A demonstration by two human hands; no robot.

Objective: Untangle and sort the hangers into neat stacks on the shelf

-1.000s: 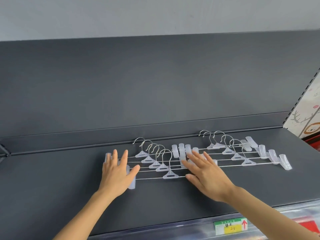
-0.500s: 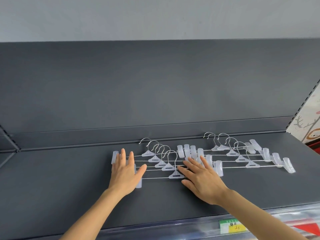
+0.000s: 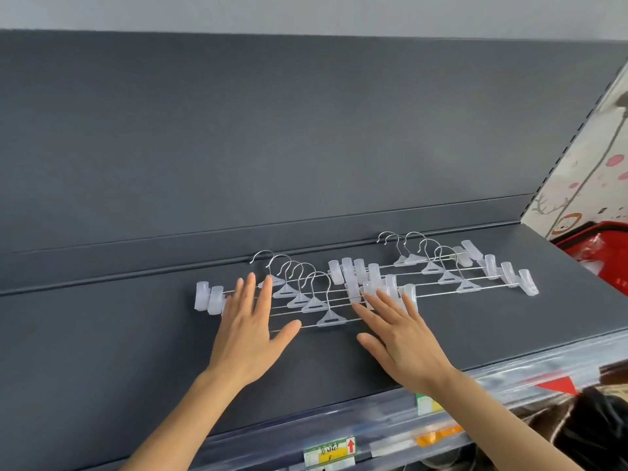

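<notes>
Two fanned groups of clear-plastic clip hangers with metal hooks lie flat on the dark grey shelf. The left group has several hangers overlapping like steps; the right group lies behind it to the right. My left hand rests flat, fingers spread, over the left ends of the left group's bars, next to its end clips. My right hand lies flat with fingers spread on the clips where the two groups meet. Neither hand grips anything.
A dark grey back panel rises behind the shelf. The shelf's front edge carries a clear price strip with labels. A red basket sits past the shelf's right end, and dark items show below at the right.
Both hands stayed flat on the left hanger group, with the right hand sliding slightly toward the clips. The camera view shifted, showing more of the right side and the lower shelf.
</notes>
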